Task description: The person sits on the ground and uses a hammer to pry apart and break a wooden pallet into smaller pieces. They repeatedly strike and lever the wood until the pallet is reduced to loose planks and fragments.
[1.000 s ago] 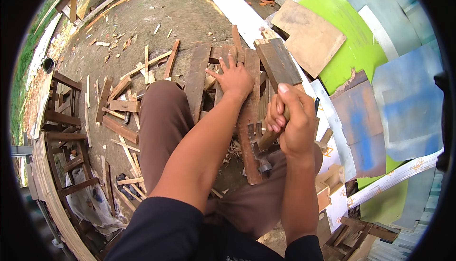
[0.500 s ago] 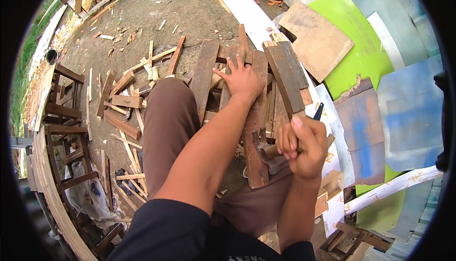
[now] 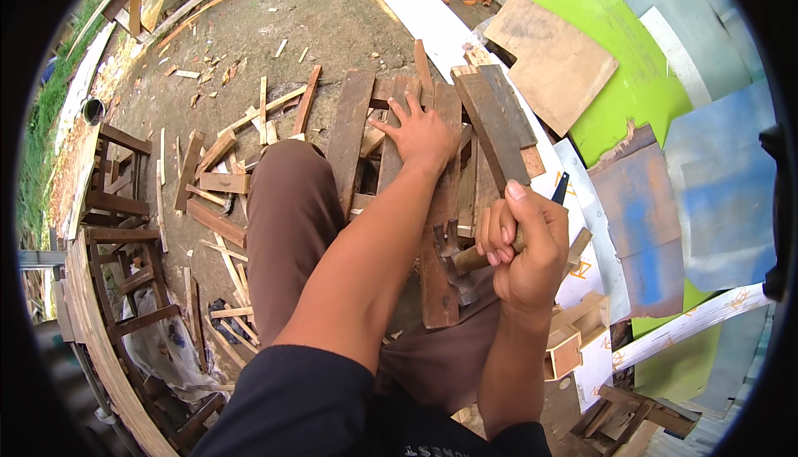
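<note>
Left hand (image 3: 424,143), fingers spread wide, lies on brown planks (image 3: 351,120) at the frame's centre; right hand (image 3: 529,239), right of centre, has its fingers wrapped round a hammer (image 3: 456,264), head over one plank's lower end

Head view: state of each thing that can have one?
Left hand: open, palm down, fingers spread on slatted wooden frame
Right hand: closed around claw hammer handle
Claw hammer: held, head at the frame's near end; contact unclear
Slatted wooden frame: gaps between slats
Notched brown board: partly covering green sheet
Green sheet: partly covered
Wood offcuts: scattered on ground
</note>
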The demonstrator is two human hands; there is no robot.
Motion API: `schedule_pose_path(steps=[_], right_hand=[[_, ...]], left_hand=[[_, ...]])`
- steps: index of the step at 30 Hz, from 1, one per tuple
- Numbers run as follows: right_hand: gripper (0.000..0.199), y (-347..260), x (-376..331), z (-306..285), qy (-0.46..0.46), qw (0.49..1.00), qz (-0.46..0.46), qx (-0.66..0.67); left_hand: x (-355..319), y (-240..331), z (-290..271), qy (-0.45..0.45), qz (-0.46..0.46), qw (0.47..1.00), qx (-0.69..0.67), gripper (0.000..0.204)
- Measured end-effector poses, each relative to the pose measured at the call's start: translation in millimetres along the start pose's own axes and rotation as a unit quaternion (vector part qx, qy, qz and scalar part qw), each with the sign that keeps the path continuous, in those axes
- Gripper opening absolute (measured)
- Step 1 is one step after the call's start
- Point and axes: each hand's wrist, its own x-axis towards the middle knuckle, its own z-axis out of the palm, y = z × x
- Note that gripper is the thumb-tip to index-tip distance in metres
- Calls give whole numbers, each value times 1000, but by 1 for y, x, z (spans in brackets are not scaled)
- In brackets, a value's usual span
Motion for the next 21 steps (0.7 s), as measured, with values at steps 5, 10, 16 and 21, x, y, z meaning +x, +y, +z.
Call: schedule_pose_path(steps=[5,10,16,21], right_hand=[[46,-1,24,14,59,997,43,5],[45,1,19,23,46,997,43,-34],[46,1,-17,15,14,1000,-6,11],[46,12,-39,7,-29,995,-92,6]], left_hand=[[-3,2,-6,-10,-2,1000,11,47],[-6,5,-15,-19,-3,1000,-6,46],[-4,5,-16,-33,-11,999,-5,47],[-4,5,-15,-33,-19,999,5,49]])
